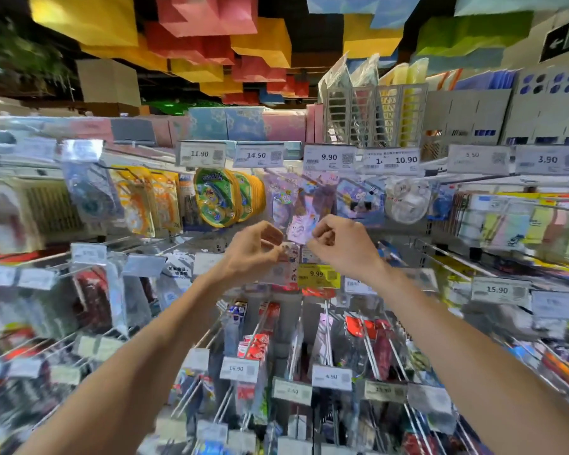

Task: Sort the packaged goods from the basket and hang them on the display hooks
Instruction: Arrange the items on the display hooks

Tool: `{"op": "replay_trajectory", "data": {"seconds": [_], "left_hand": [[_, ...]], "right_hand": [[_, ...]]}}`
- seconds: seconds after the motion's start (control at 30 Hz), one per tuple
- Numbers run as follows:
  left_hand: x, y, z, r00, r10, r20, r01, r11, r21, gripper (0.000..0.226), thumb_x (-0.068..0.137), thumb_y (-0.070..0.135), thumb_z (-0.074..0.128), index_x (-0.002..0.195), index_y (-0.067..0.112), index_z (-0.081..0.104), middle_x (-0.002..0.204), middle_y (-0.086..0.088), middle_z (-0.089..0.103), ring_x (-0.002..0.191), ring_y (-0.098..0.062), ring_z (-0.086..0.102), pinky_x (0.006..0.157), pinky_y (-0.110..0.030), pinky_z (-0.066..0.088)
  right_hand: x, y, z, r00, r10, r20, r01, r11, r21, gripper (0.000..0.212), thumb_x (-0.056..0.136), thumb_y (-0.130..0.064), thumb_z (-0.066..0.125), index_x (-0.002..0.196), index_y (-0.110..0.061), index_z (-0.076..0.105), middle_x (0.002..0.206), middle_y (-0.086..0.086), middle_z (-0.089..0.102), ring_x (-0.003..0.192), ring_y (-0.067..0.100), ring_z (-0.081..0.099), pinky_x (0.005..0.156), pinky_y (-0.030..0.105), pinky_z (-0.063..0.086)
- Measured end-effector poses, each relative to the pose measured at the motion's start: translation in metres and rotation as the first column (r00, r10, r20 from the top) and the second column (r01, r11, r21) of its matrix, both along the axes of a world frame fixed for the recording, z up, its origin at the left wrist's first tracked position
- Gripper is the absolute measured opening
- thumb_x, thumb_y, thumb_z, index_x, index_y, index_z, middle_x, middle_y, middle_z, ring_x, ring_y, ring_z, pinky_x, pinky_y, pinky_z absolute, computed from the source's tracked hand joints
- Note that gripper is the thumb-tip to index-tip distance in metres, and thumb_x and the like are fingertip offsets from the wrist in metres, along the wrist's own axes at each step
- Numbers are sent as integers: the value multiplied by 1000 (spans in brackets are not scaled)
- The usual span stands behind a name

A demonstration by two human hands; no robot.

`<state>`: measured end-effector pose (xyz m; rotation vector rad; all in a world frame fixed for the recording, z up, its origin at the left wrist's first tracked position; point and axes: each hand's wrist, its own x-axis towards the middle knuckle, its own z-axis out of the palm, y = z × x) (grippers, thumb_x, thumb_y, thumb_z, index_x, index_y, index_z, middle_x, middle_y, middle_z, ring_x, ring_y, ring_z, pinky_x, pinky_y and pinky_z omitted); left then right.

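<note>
A small clear packet with pink cartoon print (297,229) hangs between my two raised hands in front of the display hooks. My left hand (255,249) pinches its lower left edge with curled fingers. My right hand (337,243) pinches its right edge. Just behind and above it hang similar pastel packets (284,198) under the 9.90 price tag (329,158). A yellow 9.99 tag (319,275) sits just below my hands. The basket is out of view.
Rows of metal hooks (447,257) with price tags jut toward me on all sides. Round green and yellow packs (216,201) hang to the left, a clear round item (406,200) to the right. Red packs (255,346) fill the lower hooks. File holders (375,116) stand on top.
</note>
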<state>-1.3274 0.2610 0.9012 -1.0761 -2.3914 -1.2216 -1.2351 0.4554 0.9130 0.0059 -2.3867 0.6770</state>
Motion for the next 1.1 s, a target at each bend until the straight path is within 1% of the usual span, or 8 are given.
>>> {"op": "replay_trajectory", "data": {"seconds": [0.1, 0.23, 0.3, 0.4, 0.53, 0.67, 0.83, 1.1], "left_hand": [[27, -16, -5, 993, 48, -111, -42, 998, 54, 19, 87, 3, 70, 97, 18, 71, 91, 10, 71, 82, 15, 63, 80, -9, 49], [74, -28, -19, 987, 150, -64, -151, 989, -6, 14, 89, 2, 69, 97, 12, 73, 90, 2, 73, 74, -3, 65, 67, -10, 48], [99, -38, -38, 976, 218, -6, -218, 973, -77, 13, 89, 2, 71, 99, 10, 75, 90, 2, 74, 73, 1, 65, 69, -11, 51], [153, -53, -79, 924, 368, 101, -352, 925, -146, 18, 87, -1, 69, 97, 13, 74, 84, 10, 73, 73, 5, 65, 74, -9, 50], [252, -86, -136, 788, 572, 228, -518, 816, -256, 19, 85, 0, 68, 95, 15, 73, 80, 10, 68, 76, -9, 64, 67, -11, 46], [366, -133, -195, 541, 772, 334, -692, 634, -344, 16, 92, 2, 67, 107, 2, 72, 101, -13, 73, 85, -20, 64, 75, -23, 49], [550, -169, -252, 113, 877, 466, -846, 331, -418, 34, 89, 22, 67, 115, 0, 68, 115, -15, 73, 101, -26, 69, 90, -36, 53], [904, -152, -316, -479, 691, 541, -851, -214, -479, 24, 92, 15, 69, 115, 13, 64, 108, -3, 66, 94, -21, 63, 77, -28, 50]], "right_hand": [[9, -9, -7, 993, 114, -41, -111, 991, 73, 13, 87, -25, 75, 88, -17, 65, 68, -10, 62, 67, 13, 60, 69, 32, 49], [25, -12, -21, 951, 310, -15, -304, 941, 146, 12, 83, -20, 77, 91, -14, 70, 74, -6, 66, 69, 12, 60, 74, 30, 50], [35, -15, -34, 916, 400, 30, -398, 896, 198, 13, 84, -19, 77, 91, -11, 69, 73, -7, 64, 70, 14, 58, 71, 24, 46], [54, -26, -61, 838, 524, 154, -546, 810, 213, 16, 86, -20, 77, 93, -10, 68, 74, -5, 61, 74, 17, 57, 66, 19, 35], [83, -68, -115, 669, 609, 426, -725, 662, 191, 26, 85, -27, 77, 101, -7, 67, 91, 8, 71, 86, 28, 66, 81, 37, 51], [140, -135, -171, 473, 682, 558, -866, 475, 153, 25, 87, -31, 77, 97, -12, 64, 91, 3, 68, 86, 21, 63, 76, 32, 44], [256, -239, -229, 176, 740, 649, -982, 179, 62, 33, 88, -22, 77, 114, -4, 67, 110, 11, 71, 95, 30, 70, 88, 36, 51], [561, -356, -276, -283, 646, 709, -912, -411, 11, 24, 88, -22, 78, 102, -10, 64, 99, 8, 68, 98, 34, 68, 78, 34, 47]]}}
